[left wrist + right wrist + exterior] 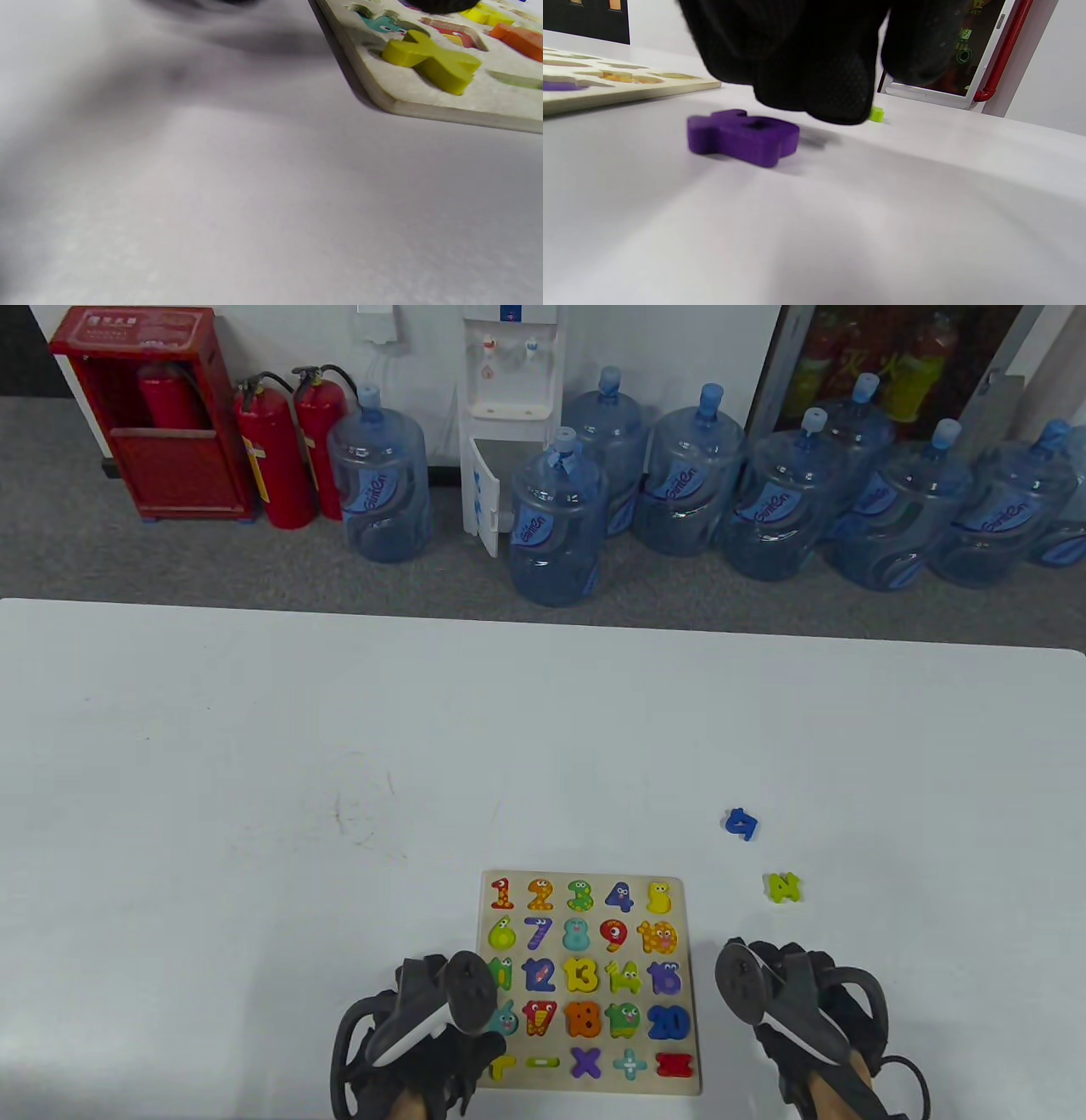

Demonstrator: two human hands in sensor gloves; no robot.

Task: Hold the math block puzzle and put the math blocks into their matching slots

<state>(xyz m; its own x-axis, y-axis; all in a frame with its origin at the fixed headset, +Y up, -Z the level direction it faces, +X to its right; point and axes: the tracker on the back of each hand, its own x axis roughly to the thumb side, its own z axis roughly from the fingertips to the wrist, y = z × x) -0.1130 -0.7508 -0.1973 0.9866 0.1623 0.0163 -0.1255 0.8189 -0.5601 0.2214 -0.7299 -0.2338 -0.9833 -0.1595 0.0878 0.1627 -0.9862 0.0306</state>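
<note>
The wooden number puzzle board (594, 1086) lies at the table's near edge with most coloured blocks in their slots. My left hand (462, 997) rests on its left edge; in the left wrist view a dark fingertip (441, 3) touches the board (407, 91) beyond a yellow block (432, 61) that sits tilted in its slot. My right hand (764, 984) is just right of the board. In the right wrist view its fingers (814, 63) hang just above a purple block (742, 135) lying on the table, apart from it. The hand hides this block in the table view.
A blue block (741, 823) and a lime-green block (782, 887) lie loose on the white table, beyond my right hand. The green one also shows in the right wrist view (877, 114). The board's corner (628, 91) is left of the purple block.
</note>
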